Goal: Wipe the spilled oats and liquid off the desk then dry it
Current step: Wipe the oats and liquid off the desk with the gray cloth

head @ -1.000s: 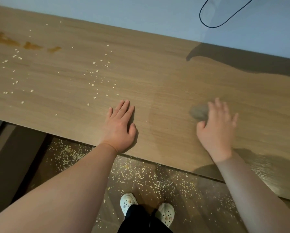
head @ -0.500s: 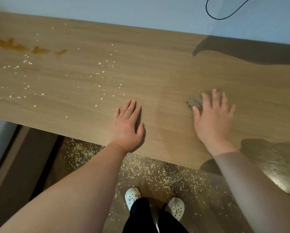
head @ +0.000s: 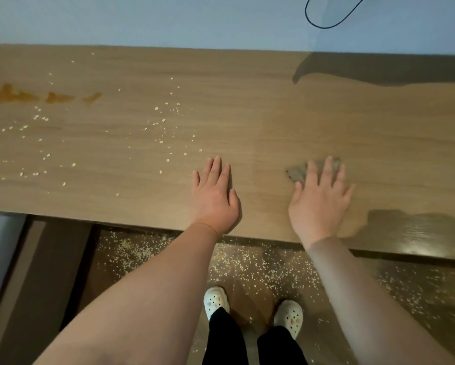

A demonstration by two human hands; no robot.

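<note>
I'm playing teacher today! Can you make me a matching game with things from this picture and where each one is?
Things:
1. gray cloth
2. brown liquid spill
3. white clogs
4. black cable

Places:
A. on the floor beneath the desk edge
B. against the blue wall
C. under the right hand
D. far left of the desk

Pairs: 1-C, 2-D, 3-A, 4-B
</note>
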